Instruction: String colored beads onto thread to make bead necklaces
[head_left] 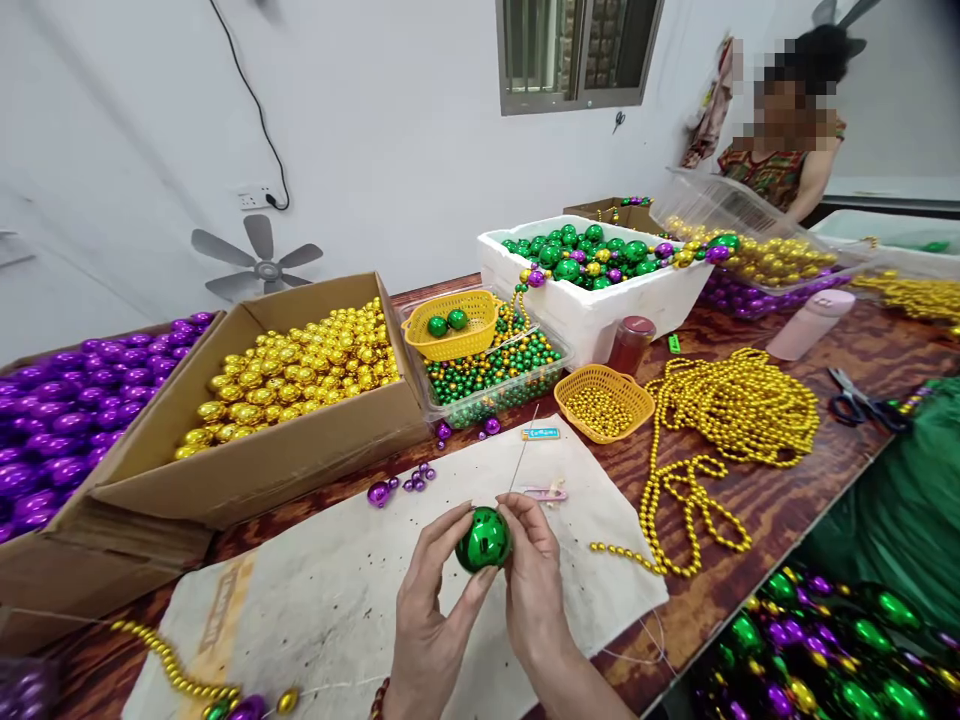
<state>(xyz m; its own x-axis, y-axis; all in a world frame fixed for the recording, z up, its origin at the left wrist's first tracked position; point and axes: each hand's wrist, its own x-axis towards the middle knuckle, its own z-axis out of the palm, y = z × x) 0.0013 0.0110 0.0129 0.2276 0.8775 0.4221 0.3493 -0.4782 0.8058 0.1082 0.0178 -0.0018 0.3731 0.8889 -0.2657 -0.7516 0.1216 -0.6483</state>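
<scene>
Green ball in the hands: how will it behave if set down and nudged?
The green ball will likely roll, since it looks round. Its glossy surface may slip under fingers. Probably stiff: no dent shows where it's held.

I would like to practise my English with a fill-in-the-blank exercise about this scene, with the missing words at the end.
1. The left hand and right hand hold a shiny ball coloured ____.
2. The farther yellow basket holds exactly ____ loose balls.
3. The cardboard box of gold beads stands between that basket and a box of ____ beads.
4. The bottle beside the scissors on the table is ____.

Missing words: green; two; purple; pink.
</scene>
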